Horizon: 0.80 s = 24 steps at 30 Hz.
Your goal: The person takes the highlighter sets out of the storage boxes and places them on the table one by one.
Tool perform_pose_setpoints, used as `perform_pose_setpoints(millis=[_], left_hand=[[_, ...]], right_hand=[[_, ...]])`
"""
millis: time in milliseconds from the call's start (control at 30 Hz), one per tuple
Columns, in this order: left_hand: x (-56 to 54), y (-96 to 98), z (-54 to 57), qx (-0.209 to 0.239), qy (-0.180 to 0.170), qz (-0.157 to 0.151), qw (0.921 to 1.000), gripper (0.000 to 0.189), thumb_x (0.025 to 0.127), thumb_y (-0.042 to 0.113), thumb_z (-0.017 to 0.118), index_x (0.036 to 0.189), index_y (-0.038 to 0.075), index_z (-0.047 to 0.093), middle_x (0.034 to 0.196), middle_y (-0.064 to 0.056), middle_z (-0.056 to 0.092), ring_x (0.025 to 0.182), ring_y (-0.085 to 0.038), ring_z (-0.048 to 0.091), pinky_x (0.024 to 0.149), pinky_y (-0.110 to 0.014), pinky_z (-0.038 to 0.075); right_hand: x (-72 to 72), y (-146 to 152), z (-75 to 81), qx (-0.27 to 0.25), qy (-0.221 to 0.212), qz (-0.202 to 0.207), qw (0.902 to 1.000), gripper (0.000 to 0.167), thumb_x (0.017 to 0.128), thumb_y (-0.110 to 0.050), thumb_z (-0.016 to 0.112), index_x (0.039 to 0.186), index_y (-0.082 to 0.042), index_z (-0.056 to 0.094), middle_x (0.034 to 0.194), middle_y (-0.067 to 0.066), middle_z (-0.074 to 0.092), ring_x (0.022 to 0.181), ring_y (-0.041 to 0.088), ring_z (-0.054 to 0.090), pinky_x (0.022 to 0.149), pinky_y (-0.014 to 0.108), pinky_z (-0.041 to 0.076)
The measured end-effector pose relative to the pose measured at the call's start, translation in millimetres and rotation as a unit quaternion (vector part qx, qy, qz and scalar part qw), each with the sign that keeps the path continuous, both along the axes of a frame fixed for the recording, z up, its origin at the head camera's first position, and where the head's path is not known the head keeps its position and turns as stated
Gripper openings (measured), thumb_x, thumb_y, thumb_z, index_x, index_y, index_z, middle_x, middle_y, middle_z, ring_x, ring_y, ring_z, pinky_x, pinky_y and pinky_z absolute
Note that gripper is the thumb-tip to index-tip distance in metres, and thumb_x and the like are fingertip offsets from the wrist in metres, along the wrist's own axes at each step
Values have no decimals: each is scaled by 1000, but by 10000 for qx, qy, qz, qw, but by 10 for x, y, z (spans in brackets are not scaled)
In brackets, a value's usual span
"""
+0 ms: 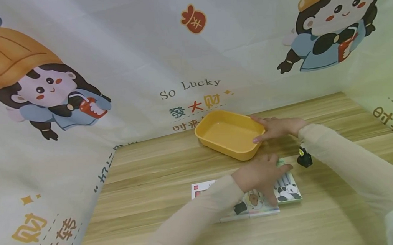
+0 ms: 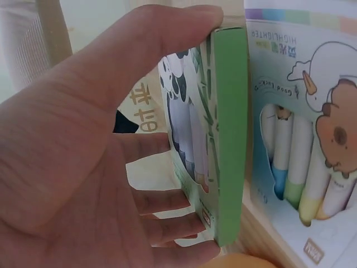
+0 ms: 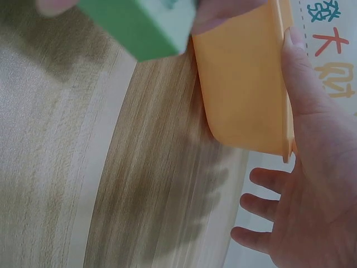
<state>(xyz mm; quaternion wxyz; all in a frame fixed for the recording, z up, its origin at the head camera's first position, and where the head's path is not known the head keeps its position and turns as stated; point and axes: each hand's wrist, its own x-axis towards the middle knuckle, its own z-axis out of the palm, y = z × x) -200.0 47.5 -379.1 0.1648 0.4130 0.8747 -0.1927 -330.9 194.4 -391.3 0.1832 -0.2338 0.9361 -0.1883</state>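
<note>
My left hand (image 1: 261,173) grips a green panda-print pen box (image 2: 231,139) by its edges, thumb on one edge and fingertips on the opposite one. In the left wrist view the box is tilted up on edge, pale pens showing through its window. Right beside it lies a capybara-print highlighter box (image 2: 312,139) with coloured pens in its window. My right hand (image 1: 276,127) holds the right end of a yellow plastic bin (image 1: 220,145) at the rim. In the right wrist view a digit lies along that rim (image 3: 289,84) and three fingers extend beside the bin.
A white package with a red logo (image 1: 198,186) lies left of the capybara box, partly hidden by my left sleeve. Near my right forearm sits a small black object with a yellow mark (image 1: 304,158). Printed cloth (image 1: 136,58) walls the wooden table (image 1: 137,204) at back and sides.
</note>
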Motion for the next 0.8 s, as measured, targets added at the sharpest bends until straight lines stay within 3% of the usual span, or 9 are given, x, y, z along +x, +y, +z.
perform_pose_setpoints(millis=[433, 800], left_hand=[[26, 145, -80, -36, -273, 296, 9992, 123, 61, 68, 83, 157, 39, 12, 165, -2, 15, 150, -23, 26, 120, -42, 34], [65, 203, -135, -2, -209, 255, 9995, 118, 62, 69, 82, 156, 38, 17, 163, -1, 20, 146, -19, 31, 118, -39, 37]], right_hand=[[8, -3, 21, -70, -70, -44, 9999, 104, 90, -63, 59, 160, -11, 1, 163, 27, 15, 148, 52, 18, 119, 69, 18], [-5, 8, -10, -77, -94, -69, 9999, 104, 89, -63, 59, 160, -13, 0, 162, 28, 17, 147, 55, 17, 118, 71, 16]])
